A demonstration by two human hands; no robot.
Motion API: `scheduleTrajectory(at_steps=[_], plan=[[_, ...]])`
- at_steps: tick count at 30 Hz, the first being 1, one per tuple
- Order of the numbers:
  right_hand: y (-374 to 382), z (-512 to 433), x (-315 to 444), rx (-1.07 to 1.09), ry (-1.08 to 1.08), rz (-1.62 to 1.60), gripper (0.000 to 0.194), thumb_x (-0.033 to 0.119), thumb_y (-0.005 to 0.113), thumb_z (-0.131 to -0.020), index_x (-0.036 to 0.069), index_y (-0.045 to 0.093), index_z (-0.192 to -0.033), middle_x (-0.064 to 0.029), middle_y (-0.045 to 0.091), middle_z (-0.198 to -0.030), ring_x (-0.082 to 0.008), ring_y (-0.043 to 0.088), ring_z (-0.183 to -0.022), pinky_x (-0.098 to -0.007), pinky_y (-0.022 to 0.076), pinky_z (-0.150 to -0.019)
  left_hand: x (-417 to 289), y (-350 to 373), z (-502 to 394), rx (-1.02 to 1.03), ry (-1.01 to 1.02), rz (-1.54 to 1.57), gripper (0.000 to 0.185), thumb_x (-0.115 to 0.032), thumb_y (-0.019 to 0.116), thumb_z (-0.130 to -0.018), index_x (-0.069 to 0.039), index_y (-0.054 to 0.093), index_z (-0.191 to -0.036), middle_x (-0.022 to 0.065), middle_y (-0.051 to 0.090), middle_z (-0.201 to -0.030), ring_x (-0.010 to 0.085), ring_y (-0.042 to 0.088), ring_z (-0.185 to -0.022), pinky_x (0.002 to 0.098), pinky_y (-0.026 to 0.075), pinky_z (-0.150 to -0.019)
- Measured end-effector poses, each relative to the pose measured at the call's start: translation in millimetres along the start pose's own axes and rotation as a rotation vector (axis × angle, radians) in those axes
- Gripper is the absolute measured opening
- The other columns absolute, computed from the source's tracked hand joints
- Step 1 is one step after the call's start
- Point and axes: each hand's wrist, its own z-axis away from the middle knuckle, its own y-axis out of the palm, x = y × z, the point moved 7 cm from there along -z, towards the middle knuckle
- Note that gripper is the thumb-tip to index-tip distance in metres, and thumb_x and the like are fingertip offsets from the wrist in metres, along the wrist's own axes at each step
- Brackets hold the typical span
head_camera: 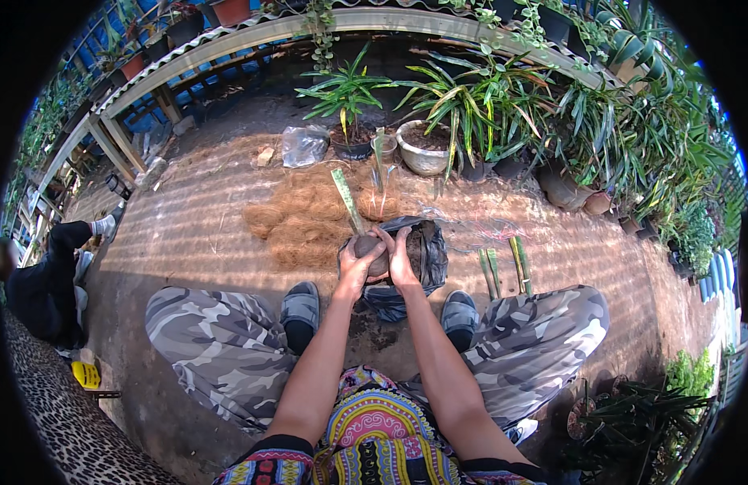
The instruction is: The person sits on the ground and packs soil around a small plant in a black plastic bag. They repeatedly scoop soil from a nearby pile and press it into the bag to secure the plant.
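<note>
Between my two palms is a round ball of dark soil [368, 245], with a mottled green snake plant leaf [346, 197] rising from it and leaning left. My left hand [354, 267] cups the ball's left side, and my right hand [400, 257] presses against its right side. Right below them a black plastic bag [435, 254] holds loose dark soil [415, 248]. Behind the hands lies a heap of brown coconut fibre [301, 212]. A second leaf [383, 160] stands upright in a fibre-wrapped ball [378, 200] tied with string.
Several cut leaf pieces [519, 264] lie near my right knee. Tangled plastic strings [489, 227] spread over the ground beyond them. A white pot [422, 151], a black pot [349, 145] and a clear plastic bag [304, 145] stand farther back. Another person [46, 285] sits at left.
</note>
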Motion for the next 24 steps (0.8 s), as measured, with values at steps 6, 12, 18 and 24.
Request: scheduleTrajectory(at_steps=[6,12,18,24], plan=[[-3.1,-0.4,1.8,-0.025,-0.017,-0.002,0.107,0.086,0.005,-0.077,0.008,0.028,-0.147,-0.0092,0.041,-0.141,-0.0289,0.051,-0.120,-0.0419,0.0602,-0.070,-3.3,3.4,1.1,0.106,0.039,-0.012,0.048,-0.008,0.080,-0.073,-0.005,0.056,-0.114,0.0064,0.061,-0.105,0.0157,0.061,-0.093,0.0305,0.052,-0.081],[-3.3,-1.0,-0.2,-0.015,0.003,-0.024,0.107,0.086,0.006,-0.077,0.007,0.026,-0.148,-0.0101,0.042,-0.141,-0.0287,0.055,-0.117,-0.0403,0.0607,-0.068,-1.6,1.7,1.8,0.139,0.036,-0.029,0.057,-0.008,0.082,-0.070,-0.003,0.052,-0.118,0.0071,0.060,-0.106,0.0162,0.061,-0.095,0.0309,0.052,-0.082],[-4.3,-1.6,-1.3,0.004,0.019,-0.062,0.109,0.087,0.008,-0.077,0.005,0.027,-0.147,-0.0126,0.045,-0.138,-0.0291,0.057,-0.113,-0.0402,0.0608,-0.067,-2.5,-1.4,1.2,0.091,0.054,-0.117,0.069,-0.006,0.083,-0.067,-0.002,0.047,-0.125,0.0098,0.059,-0.108,0.0184,0.060,-0.100,0.0318,0.052,-0.084],[-19.3,-1.0,0.9,-0.130,0.049,-0.102,0.104,0.084,0.008,-0.080,0.005,0.039,-0.140,-0.0141,0.052,-0.130,-0.0271,0.063,-0.102,-0.0400,0.0613,-0.059,-8.1,12.8,7.3,0.206,-0.006,-0.047,0.065,-0.003,0.081,-0.068,0.001,0.049,-0.124,0.0090,0.058,-0.115,0.0175,0.058,-0.104,0.0316,0.049,-0.090]])
